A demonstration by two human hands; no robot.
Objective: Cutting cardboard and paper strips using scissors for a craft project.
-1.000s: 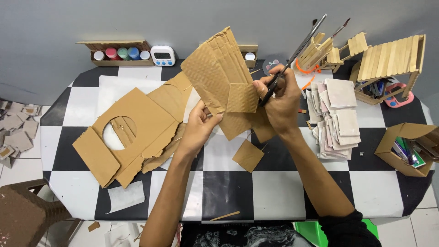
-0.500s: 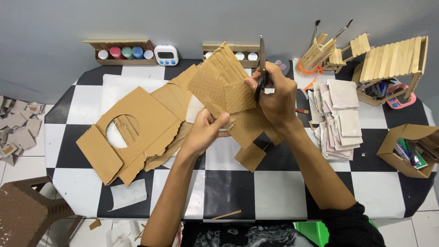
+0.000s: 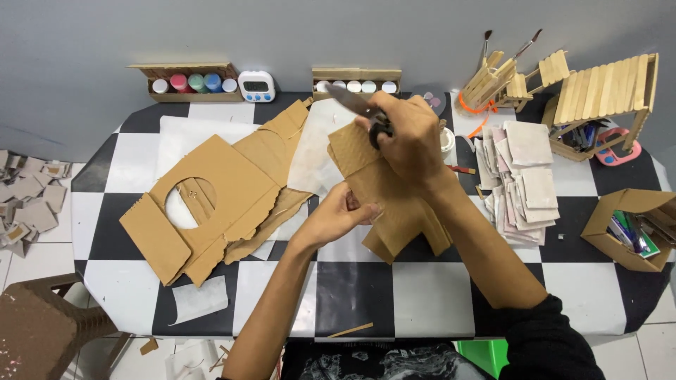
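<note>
Down comes the corrugated cardboard piece (image 3: 394, 204) from its raised tilt of a moment ago, and it now lies lower over the checkered table (image 3: 415, 295), just right of the big cardboard sheet with the round hole (image 3: 211, 204). Scissors (image 3: 362, 109) have swung too: the blades now point up and to the left, away from the piece, where before they stood nearly upright.

Right hand (image 3: 408, 137) sits on top of the piece's upper end, fingers curled tight through the dark scissor handles; the blades look closed or nearly so, though blur makes that hard to call. Left hand (image 3: 345, 214) comes in from below, thumb and fingers pinching the piece's left edge, right beside the holed sheet's ragged margin.

Landmark check, all measured from that holed sheet: a pale sheet of paper (image 3: 310, 155) lies against its upper right corner, partly under the piece. Behind it by the wall sits a tray of paint pots (image 3: 190, 81) and a small white timer (image 3: 256, 86). Far to its right, past both hands, a stack of pale square tiles (image 3: 524, 179) rests on the table.
</note>
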